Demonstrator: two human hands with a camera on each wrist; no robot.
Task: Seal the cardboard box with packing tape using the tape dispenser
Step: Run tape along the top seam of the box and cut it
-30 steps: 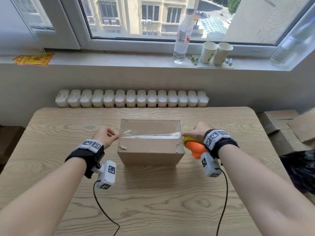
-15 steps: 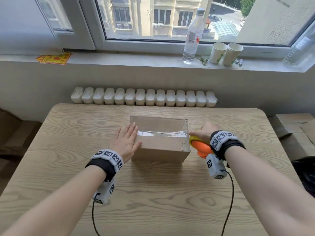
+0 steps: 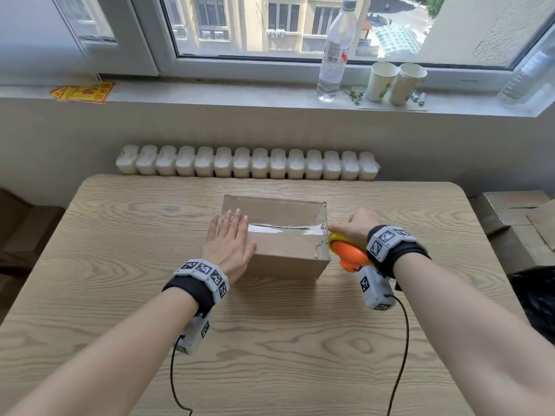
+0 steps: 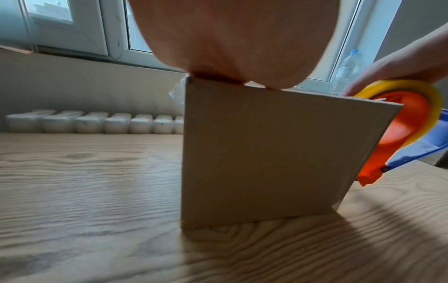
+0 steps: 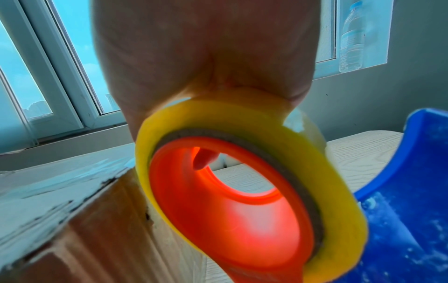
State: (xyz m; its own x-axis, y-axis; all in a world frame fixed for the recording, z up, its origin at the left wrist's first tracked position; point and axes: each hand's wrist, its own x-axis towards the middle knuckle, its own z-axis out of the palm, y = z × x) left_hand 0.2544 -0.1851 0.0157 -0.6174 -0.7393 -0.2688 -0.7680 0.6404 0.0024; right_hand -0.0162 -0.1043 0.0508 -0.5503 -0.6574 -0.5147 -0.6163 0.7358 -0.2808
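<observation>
A brown cardboard box [image 3: 285, 253] [image 4: 271, 153] stands in the middle of the wooden table [image 3: 120, 265], with clear tape [image 3: 279, 229] along its top seam. My left hand [image 3: 229, 238] lies flat with straight fingers on the box's left top edge; in the left wrist view the palm [image 4: 232, 42] presses on the top edge. My right hand [image 3: 354, 225] grips the orange tape dispenser [image 3: 350, 253] [image 5: 232, 210] with its yellow tape roll [image 5: 303, 162], held against the box's upper right edge. The right fingers are mostly hidden behind the dispenser.
A white radiator [image 3: 246, 165] runs behind the table. The windowsill holds a water bottle [image 3: 335, 55], two paper cups [image 3: 396, 82] and a yellow-red sticker [image 3: 82, 92]. Cardboard boxes [image 3: 516, 214] are stacked to the right of the table. A blue object [image 5: 412, 191] shows beside the dispenser.
My left hand rose from beside the box's left side and now lies flat on its top. The right hand with the dispenser stays at the right edge.
</observation>
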